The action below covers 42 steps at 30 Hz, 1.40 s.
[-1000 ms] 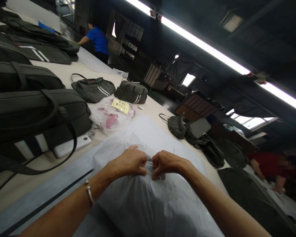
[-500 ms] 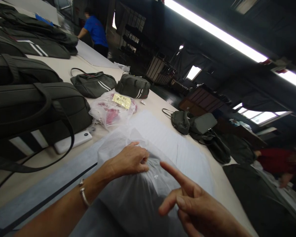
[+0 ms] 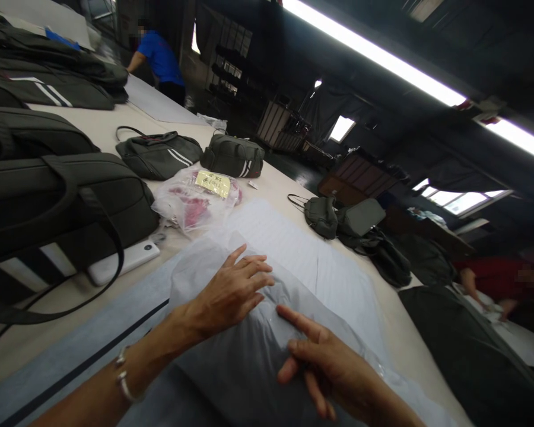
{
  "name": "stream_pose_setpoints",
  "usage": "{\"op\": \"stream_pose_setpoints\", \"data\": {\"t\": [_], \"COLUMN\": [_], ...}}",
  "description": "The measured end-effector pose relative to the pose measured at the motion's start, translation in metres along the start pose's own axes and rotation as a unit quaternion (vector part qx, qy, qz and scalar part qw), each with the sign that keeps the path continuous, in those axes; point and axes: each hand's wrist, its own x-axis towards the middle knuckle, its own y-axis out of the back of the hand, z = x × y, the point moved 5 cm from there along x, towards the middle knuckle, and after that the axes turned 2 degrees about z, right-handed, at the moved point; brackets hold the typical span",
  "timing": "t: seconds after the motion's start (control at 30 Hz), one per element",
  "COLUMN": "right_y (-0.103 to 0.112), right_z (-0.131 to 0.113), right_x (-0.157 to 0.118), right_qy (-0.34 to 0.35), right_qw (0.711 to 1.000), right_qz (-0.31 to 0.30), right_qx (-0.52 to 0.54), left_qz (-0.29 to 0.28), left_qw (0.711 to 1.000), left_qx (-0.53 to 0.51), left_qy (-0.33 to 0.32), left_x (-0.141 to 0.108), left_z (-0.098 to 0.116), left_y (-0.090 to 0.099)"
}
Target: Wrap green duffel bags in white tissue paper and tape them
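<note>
A greyish translucent plastic bag [image 3: 231, 362] with something dark inside lies in front of me. My left hand [image 3: 231, 290], with a silver bracelet at the wrist, is over the bag's upper part, its fingers spread and loosely bent. My right hand [image 3: 324, 356] is at the bag's right side, index finger stretched out and the other fingers curled apart. Neither hand grips anything that I can see. Whether the fingertips touch the film is hard to tell. Thin white sheets [image 3: 271, 237] lie under and beyond the bag.
Dark duffel bags with white stripes [image 3: 71, 207] stand at left, a white phone [image 3: 124, 261] beside them. Past the sheets sit a clear bag of pink pieces [image 3: 196, 201] and smaller dark bags [image 3: 234, 155]. People in blue [image 3: 160, 59] and red [image 3: 498, 279] work nearby.
My left hand has gone from bunched fingers on the film to spread fingers. My right hand has moved slightly left and down, nearer the left hand. The view has shifted a little.
</note>
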Motion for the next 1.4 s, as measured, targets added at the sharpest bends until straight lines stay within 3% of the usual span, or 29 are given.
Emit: {"op": "stream_pose_setpoints", "data": {"t": [0.07, 0.27, 0.33, 0.4, 0.43, 0.47, 0.53, 0.6, 0.67, 0.7, 0.77, 0.93, 1.03, 1.1, 1.13, 1.2, 1.27, 1.33, 1.4], "right_y": [-0.001, 0.002, 0.004, 0.009, 0.011, 0.012, 0.010, 0.012, 0.022, 0.028, 0.042, 0.065, 0.088, 0.104, 0.109, 0.109, 0.093, 0.067, 0.045], "right_z": [0.001, -0.001, -0.007, -0.020, -0.030, -0.040, -0.058, -0.066, -0.069, -0.070, -0.072, -0.082, -0.100, -0.116, -0.123, -0.130, -0.123, -0.104, -0.084], "right_x": [0.000, 0.002, 0.003, 0.001, -0.001, -0.003, -0.007, -0.007, -0.006, -0.004, 0.001, 0.017, 0.021, 0.020, 0.018, 0.014, 0.017, 0.030, 0.045], "right_qy": [-0.001, -0.003, -0.013, 0.007, 0.037, 0.078, 0.170, 0.254, 0.341, 0.380, 0.435, 0.470, 0.449, 0.422, 0.409, 0.381, 0.343, 0.291, 0.224], "right_qw": [1.000, 0.999, 0.991, 0.953, 0.908, 0.842, 0.666, 0.502, 0.386, 0.344, 0.288, 0.228, 0.228, 0.265, 0.298, 0.398, 0.536, 0.672, 0.766], "right_qz": [0.001, 0.002, 0.020, 0.075, 0.111, 0.141, 0.164, 0.136, 0.101, 0.086, 0.059, 0.010, 0.036, 0.103, 0.151, 0.251, 0.288, 0.232, 0.157], "right_qx": [-0.011, -0.054, -0.134, -0.294, -0.402, -0.515, -0.707, -0.815, -0.851, -0.854, -0.851, -0.853, -0.863, -0.861, -0.849, -0.796, -0.716, -0.640, -0.581], "left_qz": [0.018, -0.066, -0.059, -0.050, -0.046, -0.044, -0.045, -0.047, -0.049, -0.050, -0.051, -0.047, -0.052, -0.048, -0.046, -0.042, -0.046, -0.054, -0.062], "left_qw": [0.999, 0.996, 0.997, 0.997, 0.997, 0.997, 0.997, 0.998, 0.998, 0.998, 0.998, 0.998, 0.998, 0.998, 0.998, 0.998, 0.998, 0.998, 0.997], "left_qx": [-0.006, 0.000, 0.009, 0.012, 0.013, 0.012, 0.010, 0.006, 0.002, 0.000, -0.002, -0.002, -0.004, -0.008, -0.010, -0.014, -0.016, -0.016, -0.014], "left_qy": [-0.031, -0.054, -0.052, -0.054, -0.056, -0.056, -0.054, -0.051, -0.047, -0.046, -0.045, -0.048, -0.047, -0.047, -0.048, -0.045, -0.041, -0.036, -0.034], "left_x": [-0.006, -0.026, -0.027, -0.026, -0.026, -0.025, -0.024, -0.024, -0.024, -0.023, -0.023, -0.021, -0.022, -0.024, -0.025, -0.026, -0.026, -0.027, -0.027], "left_z": [0.014, 0.032, 0.031, 0.030, 0.030, 0.030, 0.030, 0.031, 0.032, 0.032, 0.031, 0.029, 0.029, 0.030, 0.030, 0.030, 0.028, 0.027, 0.026], "left_y": [0.003, -0.022, -0.027, -0.027, -0.027, -0.026, -0.024, -0.023, -0.022, -0.022, -0.023, -0.026, -0.027, -0.025, -0.024, -0.023, -0.023, -0.025, -0.026]}}
